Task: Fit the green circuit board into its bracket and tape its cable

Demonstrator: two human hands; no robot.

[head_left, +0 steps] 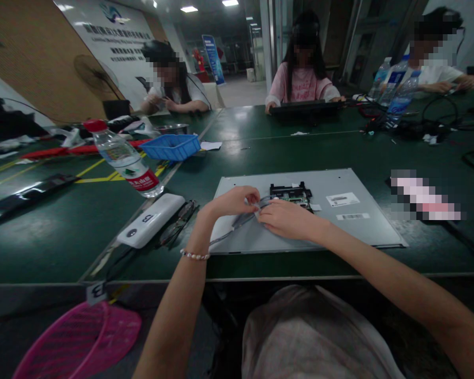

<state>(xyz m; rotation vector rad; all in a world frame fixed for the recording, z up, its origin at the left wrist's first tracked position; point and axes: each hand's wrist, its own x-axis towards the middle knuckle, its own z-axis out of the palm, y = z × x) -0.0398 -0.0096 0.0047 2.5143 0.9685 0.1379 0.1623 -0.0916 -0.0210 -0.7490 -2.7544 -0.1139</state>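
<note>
A flat silver panel (363,231), looking like the back of a display, lies on the green table in front of me. A black bracket with a small circuit board (294,190) sits near its upper middle, with white labels (342,199) to the right. A grey cable (237,223) runs across the panel's left part, up between my hands. My left hand (235,201) is closed, its fingertips pinching the cable near a whitish, see-through bit. Beside it, my right hand (290,218) is closed too, fingertips pressed together on the cable; part of the board is hidden behind it.
Left of the panel lie eyeglasses (177,223), a white power bank (152,220) and a tilted water bottle (122,160). A blue bin (171,147) stands farther back. Right, a pixelated pink object (426,197) has a cable. Several people sit across the table. Below hangs a pink basket (82,337).
</note>
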